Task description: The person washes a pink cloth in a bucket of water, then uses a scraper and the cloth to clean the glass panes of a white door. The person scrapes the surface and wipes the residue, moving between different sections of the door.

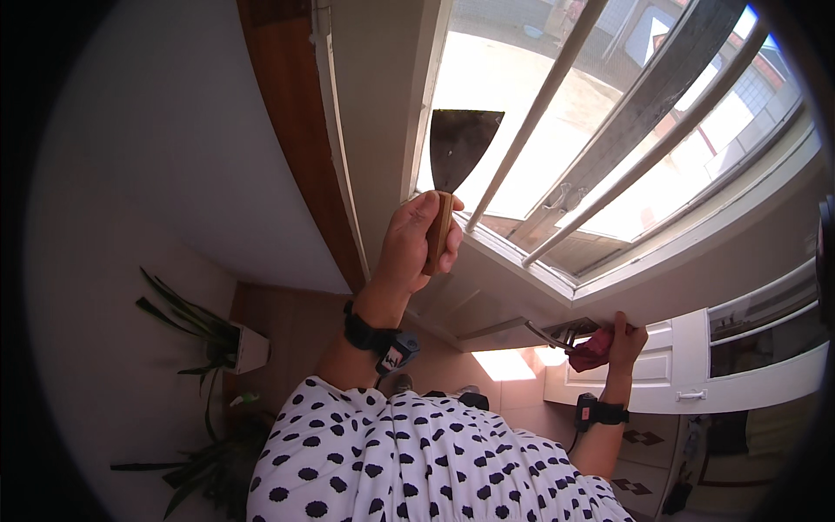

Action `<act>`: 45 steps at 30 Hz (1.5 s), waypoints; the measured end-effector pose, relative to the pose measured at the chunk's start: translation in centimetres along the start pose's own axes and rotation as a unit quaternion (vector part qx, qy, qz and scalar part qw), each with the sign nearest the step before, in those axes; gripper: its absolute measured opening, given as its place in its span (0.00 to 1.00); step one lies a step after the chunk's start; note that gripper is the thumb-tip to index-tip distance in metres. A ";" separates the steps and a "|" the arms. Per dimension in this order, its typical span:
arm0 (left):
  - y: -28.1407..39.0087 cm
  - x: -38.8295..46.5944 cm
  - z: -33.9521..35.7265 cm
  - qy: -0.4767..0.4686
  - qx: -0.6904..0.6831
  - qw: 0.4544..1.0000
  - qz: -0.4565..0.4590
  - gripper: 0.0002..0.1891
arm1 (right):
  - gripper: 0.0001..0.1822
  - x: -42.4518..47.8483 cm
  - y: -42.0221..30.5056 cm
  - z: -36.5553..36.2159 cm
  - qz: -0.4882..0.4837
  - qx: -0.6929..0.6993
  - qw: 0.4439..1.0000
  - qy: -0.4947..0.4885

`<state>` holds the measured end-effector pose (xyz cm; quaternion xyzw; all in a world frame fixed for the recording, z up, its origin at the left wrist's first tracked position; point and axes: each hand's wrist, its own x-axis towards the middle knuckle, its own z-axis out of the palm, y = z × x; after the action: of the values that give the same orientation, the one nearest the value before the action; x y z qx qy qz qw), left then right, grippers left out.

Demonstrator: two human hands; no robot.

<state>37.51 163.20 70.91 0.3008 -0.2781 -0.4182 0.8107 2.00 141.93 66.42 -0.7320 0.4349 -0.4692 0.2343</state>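
My left hand [417, 238] is closed around the wooden handle of a putty knife [462, 143]. Its wide, dark metal blade points up in front of the door's glass pane [515, 98], left of the white bars; whether blade and glass touch I cannot tell. At the lower right, my right hand [626, 342] holds a dark red cloth [590, 350] against the edge of the white door [496, 287], beside a curved metal door handle [546, 335].
White bars [522, 137] cross the glass. A brown wooden door frame [293, 130] stands at left. A potted plant [251, 350] with long leaves is at the lower left. Another white panelled door [691, 385] with glass is at the right.
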 end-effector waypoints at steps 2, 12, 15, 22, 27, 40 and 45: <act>0.0 -0.1 0.9 0.027 -0.022 0.999 -0.007 0.21 | 0.13 -0.1 0.1 -0.2 0.002 -0.011 1.000 -0.003; -2.3 0.5 7.2 -0.019 -0.290 0.956 0.029 0.16 | 0.14 -0.2 -0.2 -0.3 0.011 0.014 1.000 -0.001; -2.6 1.1 8.6 -0.029 -0.354 0.934 0.035 0.15 | 0.15 -0.1 0.4 -0.8 0.024 -0.025 0.999 -0.033; -2.8 1.3 8.5 -0.041 -0.392 0.917 0.057 0.15 | 0.16 -0.4 -0.3 -0.9 0.030 -0.022 0.999 -0.037; -1.9 1.5 7.9 -0.028 -0.415 0.907 0.062 0.16 | 0.16 -0.1 0.4 -1.4 0.046 -0.065 0.996 -0.049; -1.4 0.4 7.0 -0.005 -0.409 0.913 0.003 0.17 | 0.14 -0.2 0.2 -0.4 -0.002 0.008 1.000 0.016; -1.0 0.8 6.1 -0.017 -0.403 0.915 0.012 0.16 | 0.14 -0.3 -0.8 -0.6 0.015 0.012 1.000 -0.008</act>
<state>33.10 160.52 74.39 -0.0618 -0.1029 -0.4900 0.8634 1.80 142.60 67.14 -0.7261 0.4389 -0.4647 0.2534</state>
